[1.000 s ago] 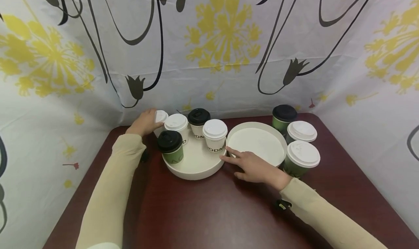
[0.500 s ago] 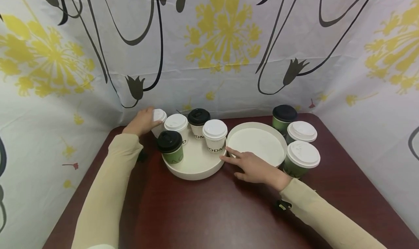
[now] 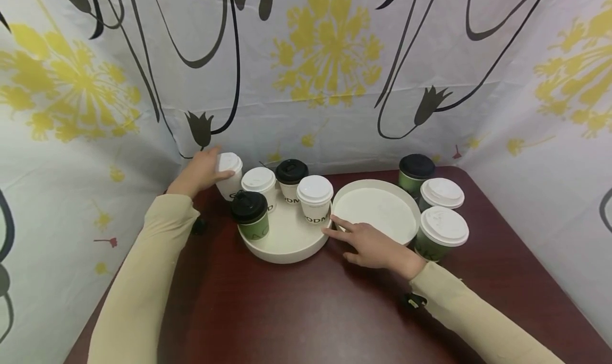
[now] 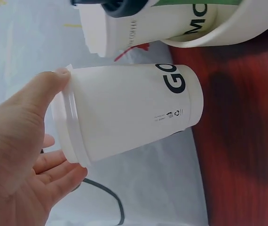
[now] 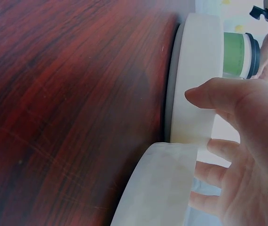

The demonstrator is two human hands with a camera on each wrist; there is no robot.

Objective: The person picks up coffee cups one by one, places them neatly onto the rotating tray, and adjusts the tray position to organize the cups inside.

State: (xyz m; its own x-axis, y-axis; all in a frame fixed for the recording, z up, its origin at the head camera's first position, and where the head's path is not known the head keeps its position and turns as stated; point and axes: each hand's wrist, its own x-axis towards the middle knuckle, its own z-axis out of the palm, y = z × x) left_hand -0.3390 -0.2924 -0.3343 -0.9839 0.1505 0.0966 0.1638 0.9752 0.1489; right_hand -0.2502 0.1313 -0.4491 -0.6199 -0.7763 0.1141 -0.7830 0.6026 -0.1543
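By its white lid my left hand [image 3: 197, 171] holds a white paper coffee cup [image 4: 124, 110], thumb on one side and fingers on the other. The cup is off the table, left of a round white tray [image 3: 286, 247]. On that tray stand a green cup [image 3: 255, 229] with a black lid, two white-lidded cups and a black-lidded white cup [image 3: 290, 171]. My right hand [image 3: 370, 243] has its fingers spread at the rims where this tray meets a second round tray [image 3: 375, 212]. Its thumb [image 5: 202, 94] lies near the first tray's side wall.
Right of the second tray stand three green cups, one with a black lid [image 3: 417, 165] and two with white lids [image 3: 443, 226]. A patterned cloth [image 3: 330, 135] hangs behind the dark red wooden table [image 3: 287, 311] and along its sides.
My left hand has moved up and to the left, carrying the white cup away from the tray and higher. The right hand and the other cups look unchanged.
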